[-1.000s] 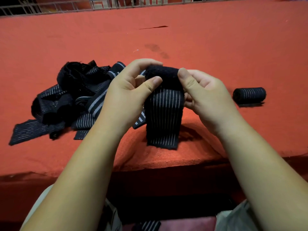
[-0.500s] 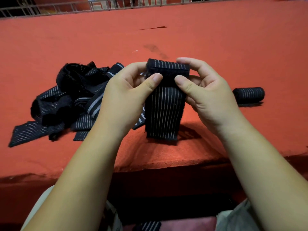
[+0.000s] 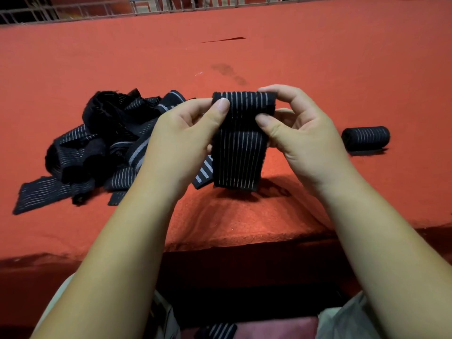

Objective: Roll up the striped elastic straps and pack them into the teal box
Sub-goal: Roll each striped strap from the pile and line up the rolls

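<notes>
Both hands on one strap [image 3: 238, 143], mid-roll: left hand [image 3: 182, 140] pinching roll's edge, right hand [image 3: 297, 128] pinching other end. Tail hangs to bench [image 3: 318, 57]; next, wind tail in tight. Teal box not visible.

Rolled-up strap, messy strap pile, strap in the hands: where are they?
rolled-up strap [image 3: 365, 137], head view, middle of its side.
strap pile [image 3: 102, 143], head view, middle of the heap.
held strap [image 3: 238, 152], head view, its hanging flat part.

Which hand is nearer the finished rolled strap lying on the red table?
Right. The right hand is just left of the finished roll, apart from it; the left hand is farther left, beyond the strap both hold.
</notes>
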Demonstrator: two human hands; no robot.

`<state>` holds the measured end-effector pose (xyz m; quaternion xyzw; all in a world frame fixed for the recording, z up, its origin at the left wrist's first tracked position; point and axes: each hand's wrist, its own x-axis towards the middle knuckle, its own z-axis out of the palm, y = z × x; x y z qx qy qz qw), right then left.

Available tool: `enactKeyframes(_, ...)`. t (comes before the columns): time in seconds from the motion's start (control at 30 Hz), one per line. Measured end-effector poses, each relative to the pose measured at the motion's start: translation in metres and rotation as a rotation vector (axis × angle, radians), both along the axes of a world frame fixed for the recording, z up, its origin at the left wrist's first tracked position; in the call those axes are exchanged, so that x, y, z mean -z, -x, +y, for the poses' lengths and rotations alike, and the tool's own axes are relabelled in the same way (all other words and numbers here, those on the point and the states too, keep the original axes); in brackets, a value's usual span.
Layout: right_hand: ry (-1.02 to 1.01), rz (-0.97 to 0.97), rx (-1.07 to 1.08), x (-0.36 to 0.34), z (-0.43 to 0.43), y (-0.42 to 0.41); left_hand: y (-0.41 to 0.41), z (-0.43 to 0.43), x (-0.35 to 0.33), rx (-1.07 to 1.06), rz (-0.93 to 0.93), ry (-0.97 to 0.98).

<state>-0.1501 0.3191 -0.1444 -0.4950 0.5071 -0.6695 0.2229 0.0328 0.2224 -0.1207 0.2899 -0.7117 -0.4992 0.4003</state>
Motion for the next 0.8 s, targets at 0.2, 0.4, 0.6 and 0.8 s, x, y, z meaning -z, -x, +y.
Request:
enactKeyframes(0.2,0.012,0.012,0.017,0.002,-0.001,0.001,-0.001,0.002,-0.002,0.002,0.006,-0.014)
enactKeyframes(0.4,0.028,0.076,0.047,0.000,0.002,0.000,0.003,0.010,-0.004,0.073,0.070,-0.109)
enactKeyframes(0.6,-0.059,0.250,0.237,0.002,0.006,0.001,0.005,0.012,-0.002,0.073,0.091,-0.117)
enactKeyframes(0.8,-0.113,0.378,0.370,0.007,0.002,-0.002,0.008,0.012,0.003,-0.011,0.021,-0.013)
